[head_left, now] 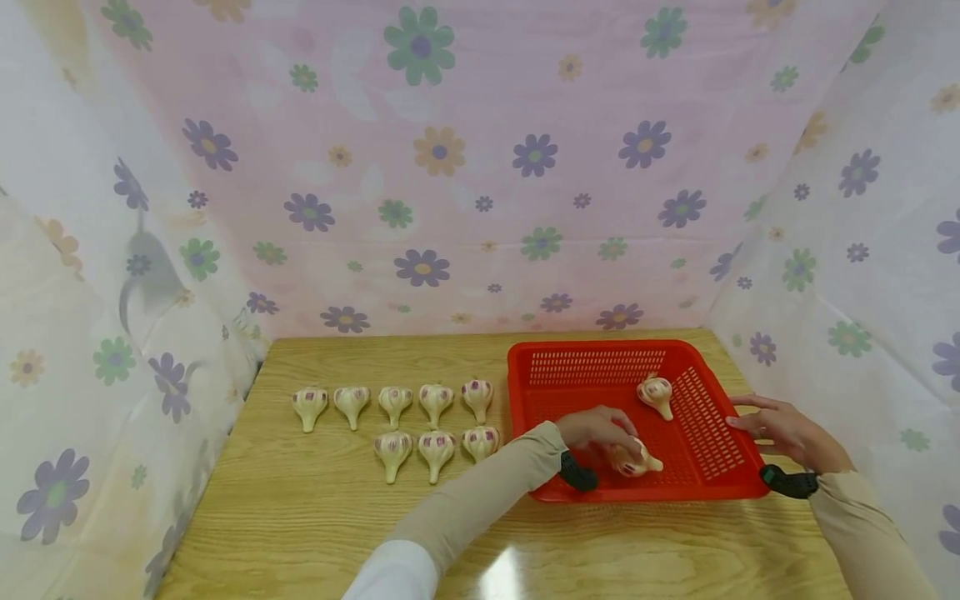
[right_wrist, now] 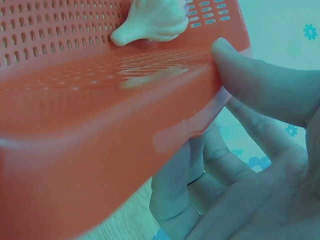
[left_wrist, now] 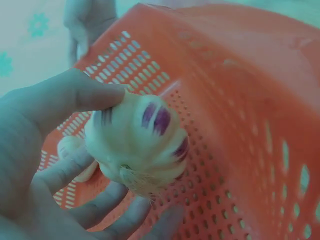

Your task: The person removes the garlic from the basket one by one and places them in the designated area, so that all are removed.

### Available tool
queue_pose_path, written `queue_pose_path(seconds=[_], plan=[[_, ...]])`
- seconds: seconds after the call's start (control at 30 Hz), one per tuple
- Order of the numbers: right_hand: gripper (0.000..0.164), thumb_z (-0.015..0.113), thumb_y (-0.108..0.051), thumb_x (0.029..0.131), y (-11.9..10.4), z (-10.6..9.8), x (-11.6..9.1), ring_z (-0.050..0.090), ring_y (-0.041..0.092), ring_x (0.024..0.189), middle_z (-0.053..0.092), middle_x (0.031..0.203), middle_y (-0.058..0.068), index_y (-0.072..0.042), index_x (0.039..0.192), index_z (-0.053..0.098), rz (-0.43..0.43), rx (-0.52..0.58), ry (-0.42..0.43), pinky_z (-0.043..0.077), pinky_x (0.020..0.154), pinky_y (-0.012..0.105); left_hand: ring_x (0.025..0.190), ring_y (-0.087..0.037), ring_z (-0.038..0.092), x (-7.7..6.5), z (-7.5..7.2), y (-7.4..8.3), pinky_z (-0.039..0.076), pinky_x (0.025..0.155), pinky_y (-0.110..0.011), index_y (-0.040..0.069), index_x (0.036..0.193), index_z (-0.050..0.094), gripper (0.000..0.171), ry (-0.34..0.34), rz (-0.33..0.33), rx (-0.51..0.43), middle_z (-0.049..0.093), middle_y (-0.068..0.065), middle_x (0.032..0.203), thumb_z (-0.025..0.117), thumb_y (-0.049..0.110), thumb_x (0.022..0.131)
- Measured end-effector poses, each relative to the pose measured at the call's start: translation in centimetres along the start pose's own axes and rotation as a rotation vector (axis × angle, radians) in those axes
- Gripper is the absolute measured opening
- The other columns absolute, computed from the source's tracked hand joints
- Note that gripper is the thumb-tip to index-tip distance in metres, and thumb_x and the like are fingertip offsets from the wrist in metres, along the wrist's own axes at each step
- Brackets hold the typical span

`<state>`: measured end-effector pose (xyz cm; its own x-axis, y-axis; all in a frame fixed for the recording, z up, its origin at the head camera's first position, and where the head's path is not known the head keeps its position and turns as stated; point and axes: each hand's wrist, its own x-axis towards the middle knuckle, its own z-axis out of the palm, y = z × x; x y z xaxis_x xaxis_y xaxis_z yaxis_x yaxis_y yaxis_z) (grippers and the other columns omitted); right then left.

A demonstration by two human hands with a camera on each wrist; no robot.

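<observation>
Inside the red plastic basket point(head_left: 615, 493), my left hand point(head_left: 600, 429) holds a garlic bulb point(head_left: 637, 460) with purple patches. In the left wrist view the thumb presses on one side of this garlic bulb point(left_wrist: 137, 140), and the fingers curve along the other side. A second garlic bulb point(head_left: 657, 395) lies near the basket's right wall. At the right side, my right hand point(head_left: 791, 433) grips the basket's rim. The right wrist view shows the thumb point(right_wrist: 265, 87) on top of the rim and the fingers bent below it, outside the basket.
Several garlic bulbs point(head_left: 393, 404) stand in two rows on the wooden table point(head_left: 300, 517), left of the basket, their necks toward me. Flowered cloth point(head_left: 480, 167) hangs behind the table and along both sides.
</observation>
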<state>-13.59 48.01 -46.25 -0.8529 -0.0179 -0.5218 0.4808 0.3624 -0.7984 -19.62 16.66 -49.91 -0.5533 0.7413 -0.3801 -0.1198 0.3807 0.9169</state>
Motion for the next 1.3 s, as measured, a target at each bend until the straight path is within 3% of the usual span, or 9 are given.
queue_pose_path(seconds=[0.17, 0.37, 0.5, 0.73, 1.1, 1.3], plan=[[0.067, 0.061, -0.024, 0.093, -0.2, 0.0, 0.0, 0.064, 0.029, 0.094, 0.065, 0.106, 0.006, 0.007, 0.141, 0.025, 0.006, 0.002, -0.006, 0.052, 0.082, 0.048, 0.071, -0.019, 0.060, -0.5, -1.1, 0.5, 0.053, 0.075, -0.039, 0.011, 0.094, 0.062, 0.015, -0.011, 0.007, -0.079, 0.060, -0.001, 0.089, 0.071, 0.015, 0.082], [0.063, 0.061, -0.024, 0.093, 0.1, -0.1, 0.1, 0.064, 0.028, 0.093, 0.066, 0.104, 0.004, 0.005, 0.139, 0.030, 0.013, 0.013, -0.001, 0.052, 0.081, 0.047, 0.072, -0.024, 0.064, -1.5, -2.2, 1.2, 0.053, 0.075, -0.050, 0.014, 0.100, 0.060, 0.018, -0.055, 0.004, -0.211, 0.062, -0.005, 0.092, 0.069, 0.014, 0.085], [0.059, 0.063, -0.023, 0.092, 0.2, -0.2, 0.2, 0.064, 0.027, 0.091, 0.066, 0.102, 0.003, 0.003, 0.137, 0.035, 0.009, 0.024, 0.007, 0.052, 0.080, 0.047, 0.075, -0.026, 0.064, -2.1, -2.9, 1.5, 0.053, 0.076, -0.052, 0.014, 0.106, 0.060, 0.021, -0.084, 0.047, -0.298, 0.063, -0.007, 0.095, 0.068, 0.010, 0.086], [0.071, 0.060, -0.025, 0.094, 0.0, -0.3, 0.2, 0.064, 0.027, 0.093, 0.064, 0.104, 0.003, 0.009, 0.141, 0.021, 0.024, -0.002, -0.014, 0.052, 0.082, 0.048, 0.078, -0.035, 0.063, -3.4, -4.3, 1.7, 0.046, 0.085, -0.059, 0.012, 0.113, 0.058, 0.024, -0.121, 0.134, -0.406, 0.063, -0.007, 0.097, 0.062, 0.005, 0.090], [0.070, 0.060, -0.024, 0.094, -0.2, -0.2, 0.0, 0.063, 0.026, 0.094, 0.063, 0.105, 0.003, 0.009, 0.140, 0.021, 0.039, 0.006, -0.021, 0.052, 0.083, 0.047, 0.087, -0.024, 0.063, -6.1, -6.1, 1.7, 0.040, 0.091, -0.061, 0.001, 0.130, 0.050, 0.038, -0.154, 0.236, -0.513, 0.057, -0.008, 0.106, 0.054, -0.002, 0.093], [0.062, 0.061, -0.023, 0.093, -0.2, -0.2, 0.0, 0.063, 0.026, 0.092, 0.065, 0.102, 0.001, 0.005, 0.139, 0.031, 0.026, 0.039, -0.016, 0.053, 0.081, 0.045, 0.088, -0.023, 0.061, -7.7, -7.3, 1.2, 0.047, 0.088, -0.054, -0.001, 0.132, 0.047, 0.041, -0.132, 0.279, -0.515, 0.057, -0.008, 0.109, 0.054, -0.004, 0.092]])
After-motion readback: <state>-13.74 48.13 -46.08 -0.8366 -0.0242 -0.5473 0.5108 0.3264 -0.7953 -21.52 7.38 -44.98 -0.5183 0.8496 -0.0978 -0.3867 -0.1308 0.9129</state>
